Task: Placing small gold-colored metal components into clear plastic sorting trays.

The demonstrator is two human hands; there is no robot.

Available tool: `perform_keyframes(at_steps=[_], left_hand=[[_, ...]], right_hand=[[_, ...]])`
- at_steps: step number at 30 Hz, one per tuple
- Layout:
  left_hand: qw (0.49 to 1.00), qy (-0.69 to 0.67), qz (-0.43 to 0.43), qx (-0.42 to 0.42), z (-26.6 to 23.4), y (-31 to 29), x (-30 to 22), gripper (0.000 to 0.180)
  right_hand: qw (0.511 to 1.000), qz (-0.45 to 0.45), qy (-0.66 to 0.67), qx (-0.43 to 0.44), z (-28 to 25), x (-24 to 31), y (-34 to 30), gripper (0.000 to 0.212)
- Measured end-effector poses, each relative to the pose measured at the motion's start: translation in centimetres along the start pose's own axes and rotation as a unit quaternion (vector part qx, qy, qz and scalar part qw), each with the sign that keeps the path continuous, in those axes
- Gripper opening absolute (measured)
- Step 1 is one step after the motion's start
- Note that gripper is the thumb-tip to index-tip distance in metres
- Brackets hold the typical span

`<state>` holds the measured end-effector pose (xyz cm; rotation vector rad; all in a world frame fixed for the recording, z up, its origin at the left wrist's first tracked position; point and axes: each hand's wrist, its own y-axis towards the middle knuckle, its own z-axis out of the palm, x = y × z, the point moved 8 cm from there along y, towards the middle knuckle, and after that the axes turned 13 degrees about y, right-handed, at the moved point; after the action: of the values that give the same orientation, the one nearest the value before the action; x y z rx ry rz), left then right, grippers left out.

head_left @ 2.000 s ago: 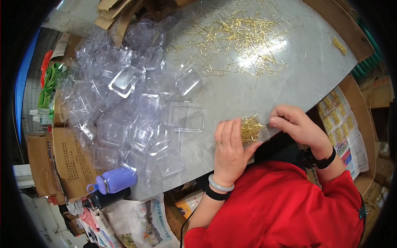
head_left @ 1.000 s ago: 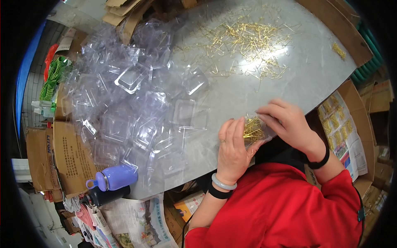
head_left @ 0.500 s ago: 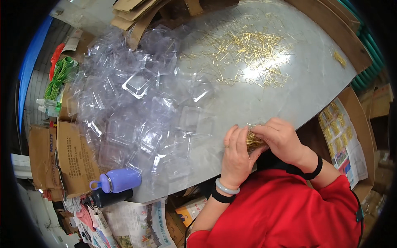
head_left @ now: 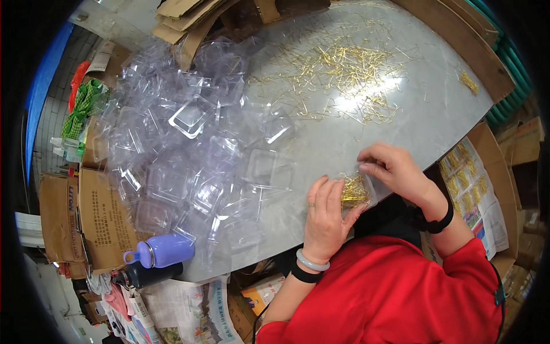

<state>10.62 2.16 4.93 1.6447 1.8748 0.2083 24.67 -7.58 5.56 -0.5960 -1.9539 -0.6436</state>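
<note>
My left hand [head_left: 326, 215] is closed round a clear plastic clamshell pack [head_left: 372, 192] at the table's near edge. Gold wire hooks [head_left: 354, 192] lie bunched inside that pack, between the thumb and fingers. Just above its far right corner is my right hand [head_left: 395, 172], thumb and forefinger pinched together. Whether anything thin is between those fingertips I cannot make out. A large loose heap of the same gold hooks [head_left: 358, 66] is spread over the far part of the grey table [head_left: 321, 137].
Many clear plastic packs [head_left: 172, 178] pile up on the table's left. A purple bottle [head_left: 172, 250] lies at the near left edge beside a black one [head_left: 152, 275]. A small hook bundle [head_left: 468, 82] sits far right. Right of me, a cardboard box [head_left: 495, 172] holds filled packs [head_left: 467, 178].
My right hand has lifted off the pack and moved up and to the right, uncovering the hooks. My left hand has stayed almost in place on the pack.
</note>
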Motion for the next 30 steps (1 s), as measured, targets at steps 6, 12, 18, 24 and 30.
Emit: perform_keyframes(at_steps=[6, 12, 18, 24, 30], left_hand=[[1.0, -0.002, -0.009, 0.002, -0.1, 0.1, 0.1, 0.062], [1.0, -0.005, -0.011, 0.001, -0.1, 0.1, 0.1, 0.062], [1.0, 0.013, 0.023, 0.008, 0.0, 0.0, -0.1, 0.059], [1.0, -0.004, 0.011, 0.003, 0.1, 0.1, -0.1, 0.062], [1.0, -0.008, -0.001, 0.003, 0.0, 0.1, 0.1, 0.062]], right_hand=[[0.992, -0.092, -0.067, 0.054, -0.2, 2.1, 1.2, 0.008], [0.994, -0.104, -0.024, 0.036, 2.2, 1.9, -1.7, 0.012], [0.989, -0.134, -0.058, 0.015, 1.3, 2.5, -0.3, 0.017], [0.977, -0.192, -0.087, 0.011, 2.3, 3.2, -0.1, 0.018], [0.971, -0.199, -0.127, 0.024, 2.3, 3.3, -0.3, 0.018]])
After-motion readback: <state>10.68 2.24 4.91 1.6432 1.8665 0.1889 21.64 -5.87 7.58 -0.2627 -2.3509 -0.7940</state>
